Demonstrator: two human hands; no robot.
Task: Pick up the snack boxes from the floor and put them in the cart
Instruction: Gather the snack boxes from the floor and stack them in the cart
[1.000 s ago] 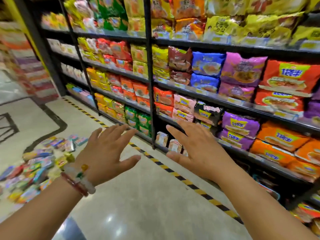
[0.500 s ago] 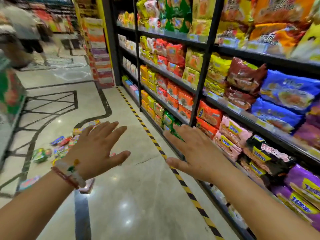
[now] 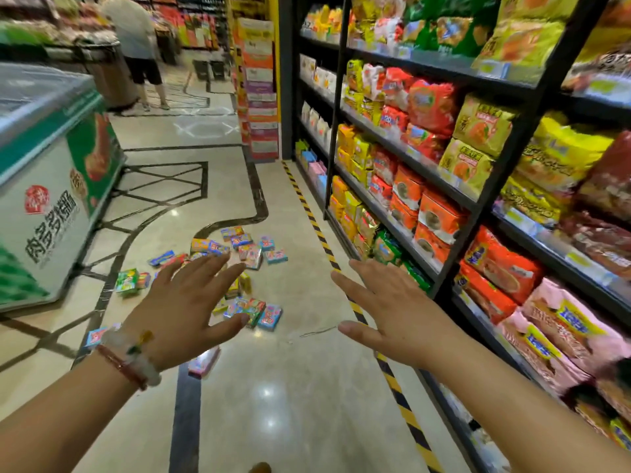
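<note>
Both the left hand [image 3: 186,310] and right hand [image 3: 392,312] hover with fingers spread, grasping nothing. The snack boxes [image 3: 246,257] lie scattered on the floor [image 3: 307,387] at twelve o'clock; they look light, stiff cardboard, best pinched across their narrow edges.

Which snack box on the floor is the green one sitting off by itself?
The green box nearest the freezer, left of the pile; the other snack boxes are mostly blue and pink.
</note>
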